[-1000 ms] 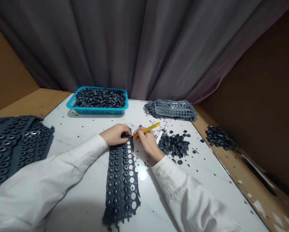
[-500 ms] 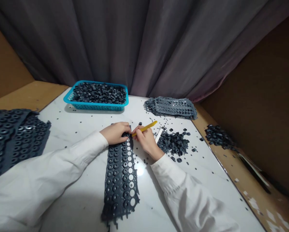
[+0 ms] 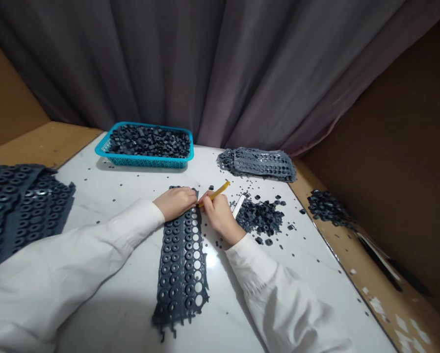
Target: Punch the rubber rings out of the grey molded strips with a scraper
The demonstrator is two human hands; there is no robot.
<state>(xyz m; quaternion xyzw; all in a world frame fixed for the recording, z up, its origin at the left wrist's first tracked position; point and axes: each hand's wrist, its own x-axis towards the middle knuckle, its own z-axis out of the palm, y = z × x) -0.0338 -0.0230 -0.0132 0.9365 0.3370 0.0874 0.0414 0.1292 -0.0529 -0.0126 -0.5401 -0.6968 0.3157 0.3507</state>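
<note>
My left hand (image 3: 176,202) lies curled over the far end of the black strip (image 3: 180,260) on the surface (image 3: 120,314); whether it pinches, I can't tell. My right hand (image 3: 220,213) is closed round a yellow tool (image 3: 220,189).

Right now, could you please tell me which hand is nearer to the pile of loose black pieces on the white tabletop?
The right hand: it is just left of the pile, while the left hand is farther left, on the dark strip.
</note>
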